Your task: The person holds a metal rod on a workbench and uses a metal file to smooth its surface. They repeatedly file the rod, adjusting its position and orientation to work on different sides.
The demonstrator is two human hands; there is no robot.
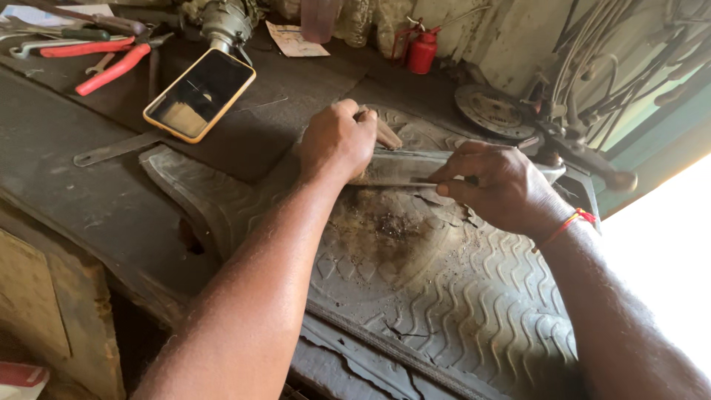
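Note:
My left hand (337, 142) is closed around a wooden handle (385, 133) and presses on a long flat metal piece (404, 167) that lies across a ribbed rubber mat (459, 296). My right hand (496, 185) pinches a thin metal tool (415, 184) against the near edge of that flat piece. Brown dust and scrapings (389, 226) lie on the mat just below both hands. A red thread band (566, 222) circles my right wrist.
A phone with an orange case (200, 94) lies face up at the back left. Red-handled pliers (111, 68) and other tools sit beyond it. A red oil can (422, 50), a round metal disc (492, 110) and hanging cables (592, 59) stand at the back right.

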